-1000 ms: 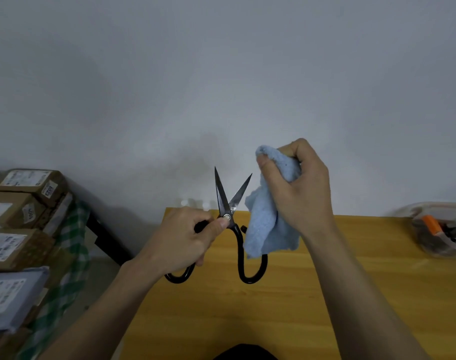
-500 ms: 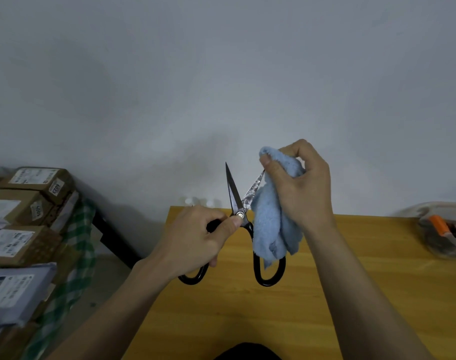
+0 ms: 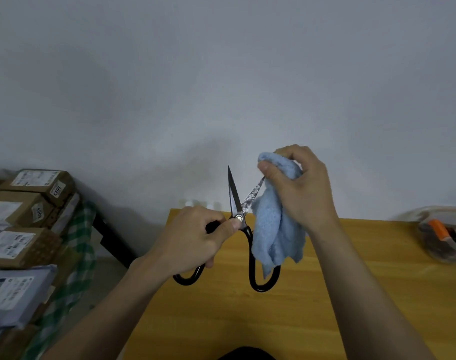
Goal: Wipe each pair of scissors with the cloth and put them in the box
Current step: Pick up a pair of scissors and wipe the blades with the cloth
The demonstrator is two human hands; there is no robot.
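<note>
Readable text: "6023" on a small white sticker on the end face of the top brown cardboard box [image 3: 43, 183] in the stack at left, digits rotated sideways. The brown cardboard box below it [image 3: 19, 209] has a similar sticker, digits too blurred to read. Other white shipping labels on the stack: print too small.

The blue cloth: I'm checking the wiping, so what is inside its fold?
The right hand pinches the cloth around the tip of the scissors' right blade. That tip is hidden; the left blade stays bare.
</note>
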